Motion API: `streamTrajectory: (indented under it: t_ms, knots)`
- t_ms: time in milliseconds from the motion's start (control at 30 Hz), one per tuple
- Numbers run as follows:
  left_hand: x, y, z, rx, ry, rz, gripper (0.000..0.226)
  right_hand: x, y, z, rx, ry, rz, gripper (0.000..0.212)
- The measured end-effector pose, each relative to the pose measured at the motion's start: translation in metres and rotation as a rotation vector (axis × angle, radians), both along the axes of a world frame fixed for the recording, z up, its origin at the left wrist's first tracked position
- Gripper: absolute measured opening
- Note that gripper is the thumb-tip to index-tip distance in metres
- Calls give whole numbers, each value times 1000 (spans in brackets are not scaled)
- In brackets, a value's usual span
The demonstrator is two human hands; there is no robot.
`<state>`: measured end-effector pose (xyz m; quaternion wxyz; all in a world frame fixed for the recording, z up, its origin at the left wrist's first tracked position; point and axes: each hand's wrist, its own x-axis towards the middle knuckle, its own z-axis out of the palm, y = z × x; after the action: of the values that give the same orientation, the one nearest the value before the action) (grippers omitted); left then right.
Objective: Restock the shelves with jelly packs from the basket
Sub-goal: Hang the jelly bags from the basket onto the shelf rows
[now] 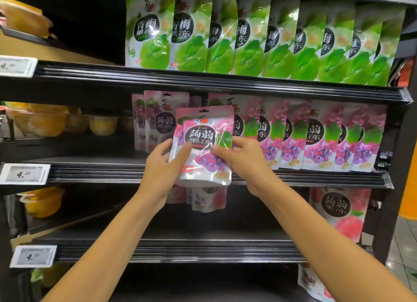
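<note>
Grape pack (203, 143) held in front of middle shelf (316, 179), at the gap left of the standing row (320, 141); left hand (164, 164) and right hand (241, 157) both grip its lower sides, fingers curled round the edges, thumbs in front; risk: pushed in crooked, it could topple neighbours.

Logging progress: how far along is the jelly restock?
Done: green packs fill the top shelf; grape row looks nearly full. In hand: left hand and right hand hold a grape pack before that row. Left: placing it, then the sparse lower shelf with few peach packs. Basket unseen.
</note>
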<state>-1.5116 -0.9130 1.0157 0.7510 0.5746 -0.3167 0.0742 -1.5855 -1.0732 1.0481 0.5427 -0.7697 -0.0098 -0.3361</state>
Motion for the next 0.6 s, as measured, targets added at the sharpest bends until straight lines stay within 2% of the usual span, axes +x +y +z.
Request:
streamTrajectory:
  t_ms: [33,67,100,200,300,367,500,600]
  knots:
    - [2,-1,4,10,-58,21,43,3,-2,5,15,-7,-19,32]
    - [3,-1,9,30,-106,70,33,6,-4,11,23,-26,-29,23]
    - [6,-2,11,67,-152,141,32,9,-6,18,20,-42,-42,10]
    - [10,-5,12,210,-341,314,40,22,-5,30,6,-76,-143,18]
    - [8,-13,7,334,-454,348,37,37,-3,26,-30,-77,-256,9]
    - [7,-20,3,381,-469,356,37,44,-1,20,-31,-60,-271,16]
    - [8,-29,-5,421,-462,395,41,47,0,15,-57,-52,-283,51]
    - [7,-32,-6,425,-449,411,45,43,0,15,-139,-53,-303,56]
